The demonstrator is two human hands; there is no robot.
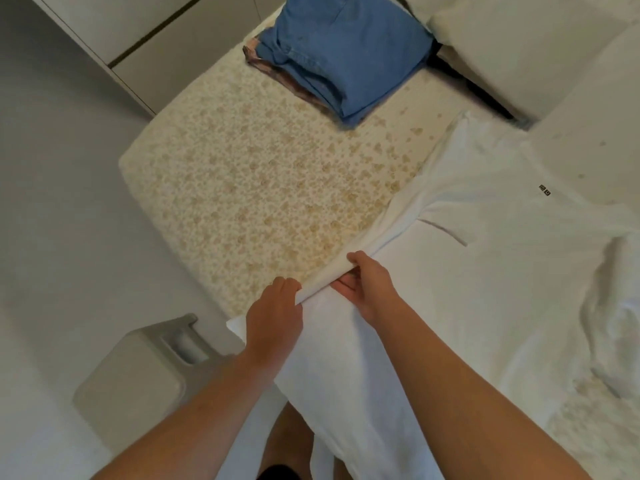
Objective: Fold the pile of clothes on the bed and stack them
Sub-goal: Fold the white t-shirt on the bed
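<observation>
- At the near edge of the bed: left hand and right hand both clenched on one gathered edge of a white T-shirt, the two grips close together along that edge.
- Lying across the right half of the bed, chest side up with a small dark logo showing; lower part hanging off the near edge toward the person's legs.
- Still unfolded, only bunched where the fingers pinch it.
- Up at the far end of the bed, near the pillows: a stack already made, with folded blue denim on top and a patterned brownish garment showing beneath it at the left edge.
- At the right edge of view: more crumpled white fabric; cannot tell whether clothing awaiting a fold or bedding.
- Beside the bed on the floor: a pale plastic stool, not involved.
- By the look of it, roughly midway: at least two pieces done and stacked, the shirt only begun.
- Left to do, as judged: fold the shirt, carry it to the stack, then deal with anything remaining on the right.
</observation>
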